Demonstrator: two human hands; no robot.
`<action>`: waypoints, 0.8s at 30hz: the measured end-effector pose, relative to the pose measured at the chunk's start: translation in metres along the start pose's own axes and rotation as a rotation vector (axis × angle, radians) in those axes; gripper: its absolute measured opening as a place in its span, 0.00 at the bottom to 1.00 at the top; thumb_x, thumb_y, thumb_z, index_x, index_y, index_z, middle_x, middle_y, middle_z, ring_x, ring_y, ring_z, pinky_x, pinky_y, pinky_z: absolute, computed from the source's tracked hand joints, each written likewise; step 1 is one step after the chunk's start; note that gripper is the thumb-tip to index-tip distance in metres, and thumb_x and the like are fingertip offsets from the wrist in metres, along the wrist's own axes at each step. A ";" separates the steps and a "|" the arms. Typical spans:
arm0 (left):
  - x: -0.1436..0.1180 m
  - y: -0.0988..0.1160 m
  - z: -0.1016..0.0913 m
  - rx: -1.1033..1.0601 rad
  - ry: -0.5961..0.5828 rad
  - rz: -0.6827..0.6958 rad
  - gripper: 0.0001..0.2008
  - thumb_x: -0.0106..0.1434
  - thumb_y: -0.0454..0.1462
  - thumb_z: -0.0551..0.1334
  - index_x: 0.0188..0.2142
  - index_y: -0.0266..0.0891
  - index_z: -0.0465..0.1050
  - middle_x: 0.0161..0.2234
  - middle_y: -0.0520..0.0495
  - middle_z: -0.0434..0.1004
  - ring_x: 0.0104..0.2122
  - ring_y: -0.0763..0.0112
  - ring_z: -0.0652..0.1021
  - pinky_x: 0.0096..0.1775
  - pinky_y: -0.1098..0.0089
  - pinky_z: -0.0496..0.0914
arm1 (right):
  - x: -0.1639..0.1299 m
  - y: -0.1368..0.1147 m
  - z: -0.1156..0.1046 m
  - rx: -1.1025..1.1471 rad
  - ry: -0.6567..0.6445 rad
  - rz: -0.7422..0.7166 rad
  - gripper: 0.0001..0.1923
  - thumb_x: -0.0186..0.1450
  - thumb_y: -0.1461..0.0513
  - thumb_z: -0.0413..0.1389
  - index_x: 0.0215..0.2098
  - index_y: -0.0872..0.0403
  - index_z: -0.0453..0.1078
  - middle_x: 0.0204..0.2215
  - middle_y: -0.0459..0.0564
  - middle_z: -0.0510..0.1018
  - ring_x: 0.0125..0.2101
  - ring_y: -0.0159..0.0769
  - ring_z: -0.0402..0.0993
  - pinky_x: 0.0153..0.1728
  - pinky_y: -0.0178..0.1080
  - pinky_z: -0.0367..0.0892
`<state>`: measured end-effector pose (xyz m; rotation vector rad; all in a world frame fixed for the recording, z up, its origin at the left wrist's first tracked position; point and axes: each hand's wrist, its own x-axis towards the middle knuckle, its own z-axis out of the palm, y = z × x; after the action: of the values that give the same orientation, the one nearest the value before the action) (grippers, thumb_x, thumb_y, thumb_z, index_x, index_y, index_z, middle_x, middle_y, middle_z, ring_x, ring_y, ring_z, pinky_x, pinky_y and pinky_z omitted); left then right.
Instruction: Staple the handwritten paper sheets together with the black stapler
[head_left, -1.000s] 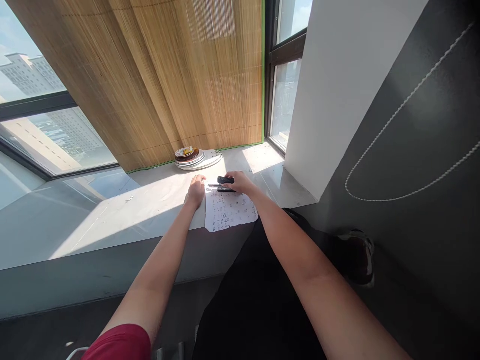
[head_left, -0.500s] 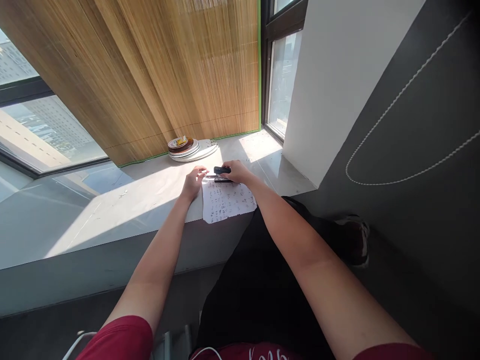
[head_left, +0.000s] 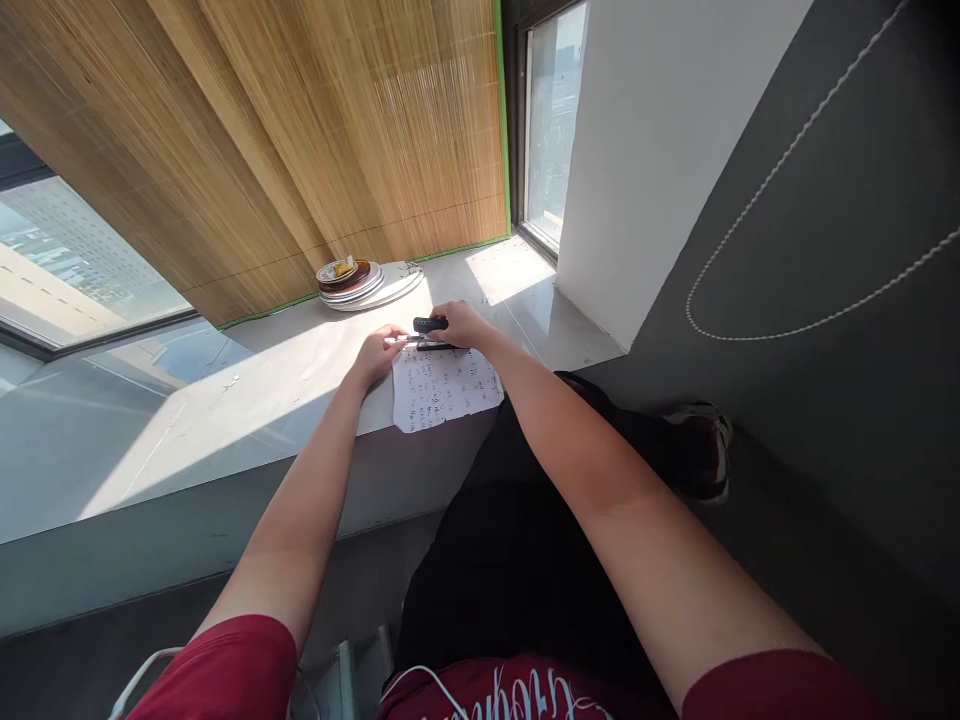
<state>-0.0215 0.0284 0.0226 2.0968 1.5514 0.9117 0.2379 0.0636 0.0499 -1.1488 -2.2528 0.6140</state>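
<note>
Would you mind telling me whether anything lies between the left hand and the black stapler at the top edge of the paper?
Nothing visible does. The right hand is on the black stapler at the far edge of the printed paper, and the left hand rests by the sheet's far-left corner, its fingertips nearly at the stapler's metal base. The stacked plates lie farther back.

Pale grey stone counter (head_left: 247, 400) under the window, half in sunlight. Lay flat on it, at its front edge and slightly overhanging: a written sheet of paper (head_left: 444, 388). Sat on that paper's far edge: a black stapler (head_left: 431, 326). Stood well beyond the paper, against the bamboo blind: a stack of plates (head_left: 360, 285), something yellow on top.
</note>
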 end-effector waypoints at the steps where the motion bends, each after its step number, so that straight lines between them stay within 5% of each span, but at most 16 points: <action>1: 0.000 0.000 0.000 -0.004 0.000 -0.002 0.19 0.66 0.47 0.65 0.49 0.37 0.83 0.49 0.40 0.85 0.31 0.66 0.76 0.37 0.63 0.72 | 0.000 0.000 0.000 0.000 -0.001 0.001 0.09 0.70 0.61 0.68 0.46 0.57 0.83 0.41 0.55 0.85 0.45 0.43 0.78 0.42 0.37 0.66; 9: 0.001 -0.002 -0.001 -0.010 -0.003 -0.043 0.24 0.63 0.54 0.68 0.48 0.38 0.84 0.46 0.39 0.86 0.34 0.60 0.79 0.41 0.60 0.75 | 0.001 0.001 0.000 -0.006 -0.005 0.001 0.10 0.69 0.60 0.68 0.46 0.57 0.84 0.41 0.55 0.86 0.46 0.43 0.79 0.41 0.38 0.66; 24: 0.002 -0.011 -0.001 -0.033 0.049 -0.064 0.22 0.61 0.52 0.68 0.45 0.38 0.84 0.44 0.38 0.86 0.34 0.57 0.81 0.38 0.59 0.75 | 0.000 0.002 -0.003 0.043 0.007 0.030 0.12 0.65 0.61 0.73 0.47 0.55 0.86 0.42 0.55 0.86 0.47 0.44 0.78 0.44 0.38 0.69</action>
<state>-0.0297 0.0332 0.0173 2.0044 1.6069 0.9664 0.2410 0.0647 0.0511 -1.1640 -2.2095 0.6667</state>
